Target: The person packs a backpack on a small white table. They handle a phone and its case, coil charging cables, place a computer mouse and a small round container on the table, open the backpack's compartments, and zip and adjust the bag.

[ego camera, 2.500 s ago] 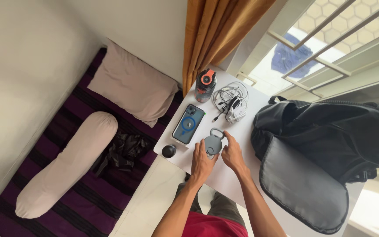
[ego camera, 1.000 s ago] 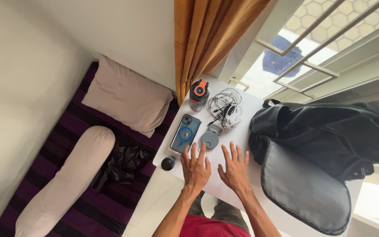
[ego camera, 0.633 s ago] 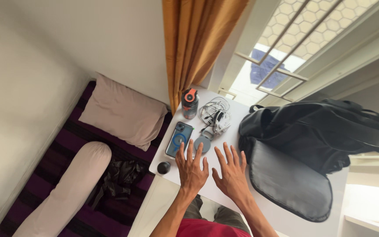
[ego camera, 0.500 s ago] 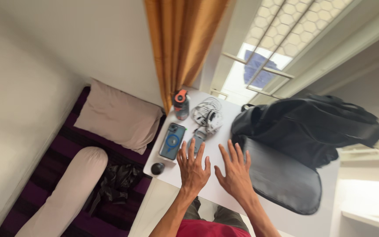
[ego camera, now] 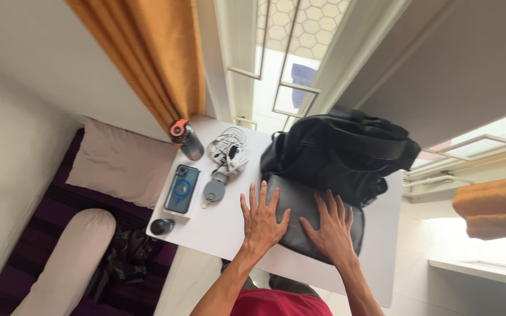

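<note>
The backpack lies on the white table with its grey flap folded toward the person. Nearest the camera, the left hand is spread flat, fingers fanned, its palm at the flap's left edge, partly on the table. The right hand is spread too and rests flat on the flap. Neither hand grips anything.

Left of the hands, a small dark round thing sits at the table's near corner; what it is cannot be told from here. Beyond it lies a phone in a blue case, and just beside that a round grey tag with a loop. Farther on is a tangle of white cables, and left of it a dark bottle with an orange cap. Behind the table hangs an orange curtain.
</note>
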